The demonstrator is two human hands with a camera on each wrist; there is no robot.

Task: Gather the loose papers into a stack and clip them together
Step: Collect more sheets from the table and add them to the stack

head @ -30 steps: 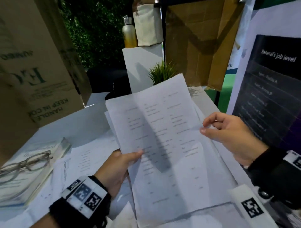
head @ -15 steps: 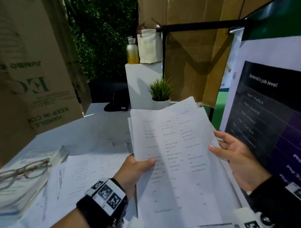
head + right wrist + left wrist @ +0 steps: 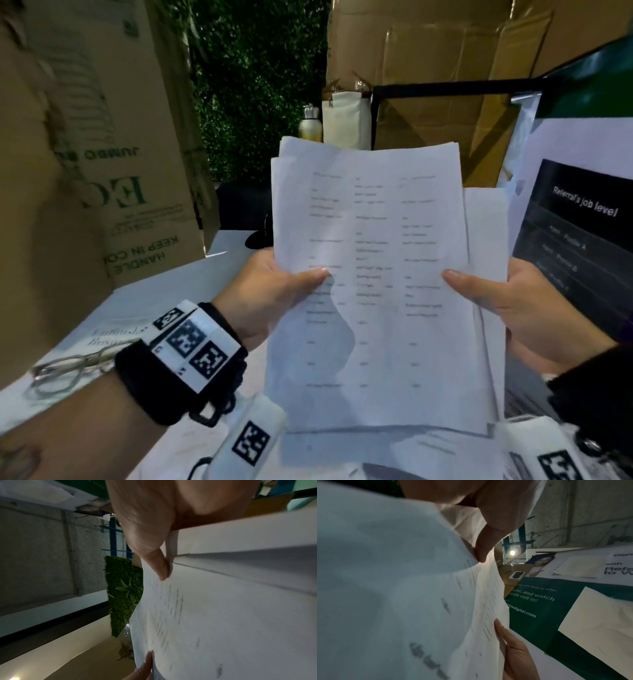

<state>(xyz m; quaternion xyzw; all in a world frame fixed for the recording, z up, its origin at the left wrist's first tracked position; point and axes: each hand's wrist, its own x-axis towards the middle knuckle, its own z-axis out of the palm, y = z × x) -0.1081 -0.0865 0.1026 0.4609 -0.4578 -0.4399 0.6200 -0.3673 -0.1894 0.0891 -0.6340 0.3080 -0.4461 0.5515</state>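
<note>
White worktop [image 3: 164, 294], cardboard boxes behind. Papers [image 3: 373, 274] — gathered, held upright at frame centre, edges uneven. Left hand [image 3: 270, 291] and right hand [image 3: 507, 308] each pinch a side edge, thumbs in front. Squaring and clipping judged outstanding — no clip is seen.
</note>
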